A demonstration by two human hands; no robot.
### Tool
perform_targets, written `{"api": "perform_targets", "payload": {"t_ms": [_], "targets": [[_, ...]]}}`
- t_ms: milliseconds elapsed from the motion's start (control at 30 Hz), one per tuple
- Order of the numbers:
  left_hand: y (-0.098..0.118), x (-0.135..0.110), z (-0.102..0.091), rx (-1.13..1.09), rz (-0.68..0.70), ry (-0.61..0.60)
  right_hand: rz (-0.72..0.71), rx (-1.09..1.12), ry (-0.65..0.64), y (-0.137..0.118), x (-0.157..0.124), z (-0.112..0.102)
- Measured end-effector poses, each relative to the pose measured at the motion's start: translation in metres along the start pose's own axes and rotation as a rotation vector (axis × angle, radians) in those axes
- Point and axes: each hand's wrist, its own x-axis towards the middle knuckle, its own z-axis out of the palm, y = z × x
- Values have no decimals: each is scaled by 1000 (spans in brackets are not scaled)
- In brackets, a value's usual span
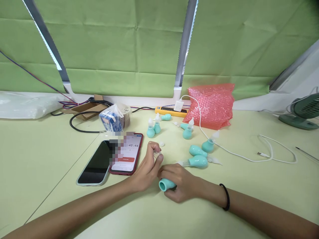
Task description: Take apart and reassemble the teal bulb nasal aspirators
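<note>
My right hand (178, 182) is wrapped round a teal rubber bulb (164, 184) lying on the table, its open mouth facing left. My left hand (148, 166) is curled just left of it, pinching a small clear tip (156, 154) between thumb and fingers. Several more teal bulbs with clear tips lie beyond the hands: a pair (198, 158) close by, one (208, 144) further right, others (153, 128) upright toward the back. A loose small white piece (161, 144) sits near my left fingers.
Two phones lie left of my left hand, a dark one (96, 163) and a red-cased one (127, 153) showing a timer. Behind are a bagged carton (112, 120), a cardboard box (86, 109), a yellow power strip (170, 111), pink bubble wrap (213, 104), a white cable (261, 154), a fan (305, 111).
</note>
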Motion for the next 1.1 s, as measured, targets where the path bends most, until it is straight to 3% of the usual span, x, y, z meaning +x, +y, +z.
{"api": "perform_targets", "payload": {"t_ms": [100, 300, 467, 600, 767, 967, 1100], "targets": [[5, 0, -3, -56, -54, -57, 31, 18, 47, 0, 1, 0], [15, 1, -5, -243, -127, -81, 236, 118, 184, 2, 6, -1], [18, 1, -2, -388, -88, -77, 291, 125, 220, 3, 3, 2], [16, 2, 1, -389, -38, 2, 358, 144, 325, 6, 3, 3], [15, 5, -2, -285, -154, 89, 506, 217, 370, 7, 4, 0], [16, 12, -15, -196, -329, -21, 521, 262, 339, 6, 5, 0], [16, 16, -20, -156, -367, -80, 524, 250, 322, 5, 5, 0]]}}
